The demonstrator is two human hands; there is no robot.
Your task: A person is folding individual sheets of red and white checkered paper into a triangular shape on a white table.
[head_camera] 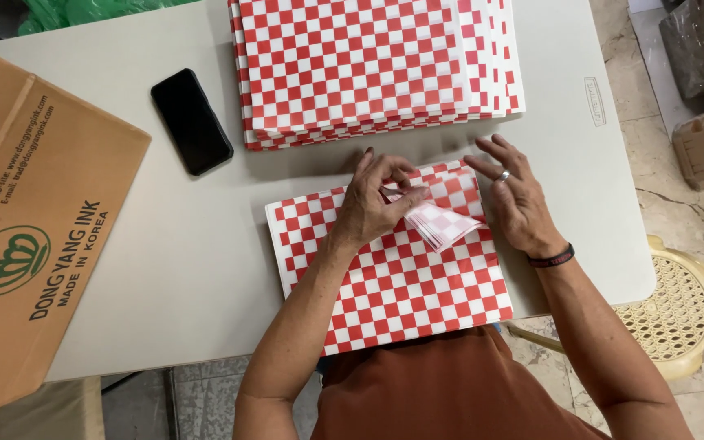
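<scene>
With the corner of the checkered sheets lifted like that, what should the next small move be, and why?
Probably peel the pinched sheets further back. The left hand holds a curled corner of the near stack, while the right hand lies open and flat on the stack's edge, steadying it.

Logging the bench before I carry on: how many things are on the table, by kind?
Stacks of red-and-white checkered paper: 2, the far stack and the near stack, whose top sheets the left hand lifts beside the right hand
Black phone: 1
Cardboard box: 1
Total: 4
</scene>
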